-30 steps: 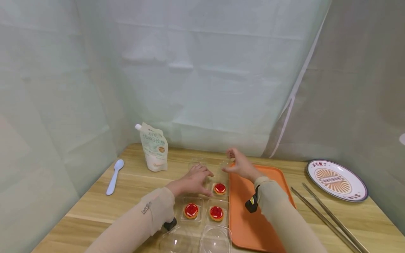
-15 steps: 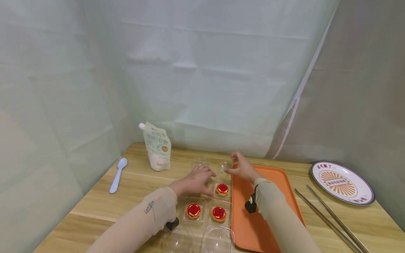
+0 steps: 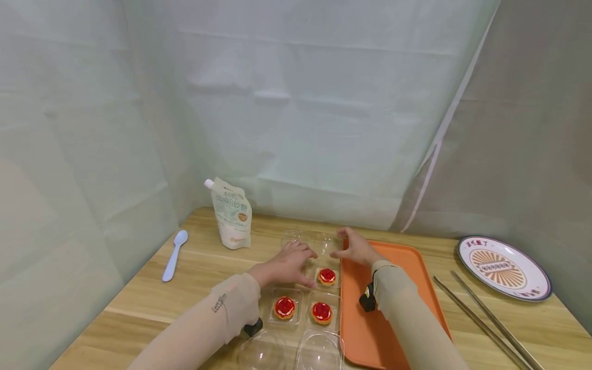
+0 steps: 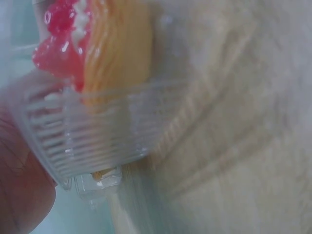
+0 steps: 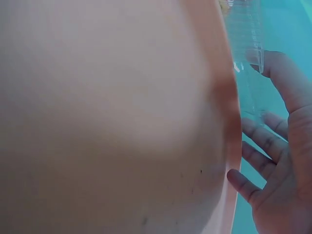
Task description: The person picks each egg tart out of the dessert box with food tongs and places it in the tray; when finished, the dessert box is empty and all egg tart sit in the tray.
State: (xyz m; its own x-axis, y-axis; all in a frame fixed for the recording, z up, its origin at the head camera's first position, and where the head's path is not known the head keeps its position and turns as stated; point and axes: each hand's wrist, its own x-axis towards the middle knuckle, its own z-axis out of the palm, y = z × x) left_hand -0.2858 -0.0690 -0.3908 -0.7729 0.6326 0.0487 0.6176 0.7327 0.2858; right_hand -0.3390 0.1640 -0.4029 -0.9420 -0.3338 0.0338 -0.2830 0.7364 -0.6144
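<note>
Clear plastic boxes with hinged lids stand in two columns on the table; three red-topped tarts show in the head view. My left hand [image 3: 289,262] is spread over the back left box, thumb towards the back right tart [image 3: 327,276]. Its thumb side lies by a ribbed box wall [image 4: 87,139] in the left wrist view, with a tart [image 4: 117,44] inside. My right hand [image 3: 357,247] reaches round the back right lid [image 3: 326,245], fingers spread. Its thumb touches the box edge [image 5: 261,58] in the right wrist view. Below are the front left tart [image 3: 284,307] and front right tart [image 3: 321,312].
Right of the boxes lies an orange tray [image 3: 370,329], with metal tongs [image 3: 490,318] and a patterned plate [image 3: 504,268] beyond it. A white pouch [image 3: 233,216] stands at the back left beside a pale blue spoon [image 3: 174,255]. Open lids [image 3: 319,349] lie at the front.
The head view has shifted slightly, so things sit a little further right. My right fingers have come down a little by the back right lid. My left hand keeps its place over the boxes.
</note>
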